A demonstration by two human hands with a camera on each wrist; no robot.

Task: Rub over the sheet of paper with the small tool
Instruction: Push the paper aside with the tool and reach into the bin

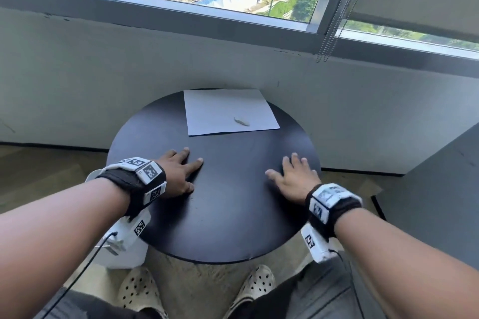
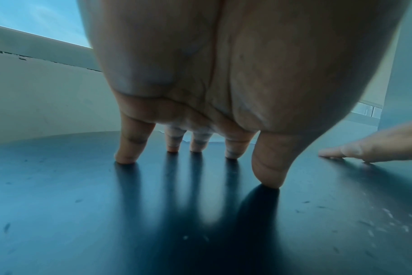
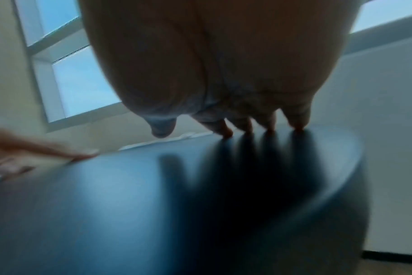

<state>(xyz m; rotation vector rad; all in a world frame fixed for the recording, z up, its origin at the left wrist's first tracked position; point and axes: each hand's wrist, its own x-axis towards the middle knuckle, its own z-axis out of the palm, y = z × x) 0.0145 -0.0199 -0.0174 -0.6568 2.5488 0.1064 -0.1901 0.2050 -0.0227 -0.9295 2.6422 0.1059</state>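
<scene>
Bare black tabletop is lying open across the middle of the head view between the left hand and right hand, with only the small tool sitting on the sheet of paper, the wall closing off the upper frame.

Black wristbands, white tagged camera blocks

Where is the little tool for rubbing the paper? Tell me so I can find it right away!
Look at the round black table under the window; at its far edge lies a white sheet of paper. On the sheet's near right part sits the small pale, slim, pointed tool. It is the only thing on the paper, and neither the left hand nor the right hand touches it.
</scene>
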